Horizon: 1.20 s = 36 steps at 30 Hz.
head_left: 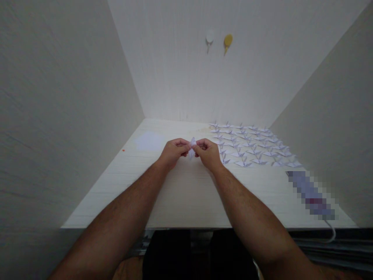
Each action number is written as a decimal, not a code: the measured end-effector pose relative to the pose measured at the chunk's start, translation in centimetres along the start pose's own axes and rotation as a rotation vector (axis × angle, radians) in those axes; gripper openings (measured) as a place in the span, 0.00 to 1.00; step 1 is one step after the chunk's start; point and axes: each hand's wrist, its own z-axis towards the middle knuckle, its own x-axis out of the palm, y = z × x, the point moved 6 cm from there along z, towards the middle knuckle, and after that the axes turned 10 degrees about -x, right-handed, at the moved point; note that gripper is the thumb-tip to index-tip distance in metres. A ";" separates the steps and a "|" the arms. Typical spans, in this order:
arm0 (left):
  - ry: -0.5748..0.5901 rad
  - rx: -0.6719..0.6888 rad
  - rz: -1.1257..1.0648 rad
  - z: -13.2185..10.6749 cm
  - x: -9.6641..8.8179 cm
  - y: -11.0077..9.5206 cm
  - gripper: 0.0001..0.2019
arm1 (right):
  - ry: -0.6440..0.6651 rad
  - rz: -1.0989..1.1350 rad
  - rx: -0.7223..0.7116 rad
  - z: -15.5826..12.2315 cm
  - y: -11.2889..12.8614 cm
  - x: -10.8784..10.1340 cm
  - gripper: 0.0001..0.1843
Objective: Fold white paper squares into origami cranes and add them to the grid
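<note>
A small folded piece of white paper (192,143) is held above the middle of the table. My left hand (175,151) pinches its left side between thumb and fingers. From the other side my right hand (207,152) grips it the same way, so the two sets of fingertips nearly meet. The fingers cover much of the paper, and its exact folded shape is hard to make out. Several white origami cranes (246,144) stand in rows on the table just right of my right hand.
A pale stack of paper (150,140) lies left on the white table (186,202). A blurred-out device (310,194) with a cable (332,233) is near the right edge. Walls enclose three sides; a white hook (209,37) and a yellow hook (228,40) hang behind. A small orange bit (123,150) lies left.
</note>
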 end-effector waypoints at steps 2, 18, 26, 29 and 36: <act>-0.005 -0.030 -0.023 -0.1 0.1 0.3 0.16 | -0.009 0.003 0.011 0.0 0.0 0.0 0.13; -0.116 0.081 0.142 -0.8 0.1 -1.0 0.10 | 0.078 -0.093 0.118 -0.4 0.0 0.1 0.15; -0.085 0.002 0.014 -0.4 -0.1 -0.3 0.14 | 0.079 -0.054 0.106 -0.5 0.4 0.2 0.15; -0.057 -0.037 -0.011 -0.5 0.1 -0.2 0.14 | 0.045 0.018 0.100 -0.3 0.1 0.2 0.14; -0.057 -0.026 0.026 -0.7 0.3 -0.4 0.13 | 0.044 0.059 0.108 -0.3 -0.2 0.3 0.16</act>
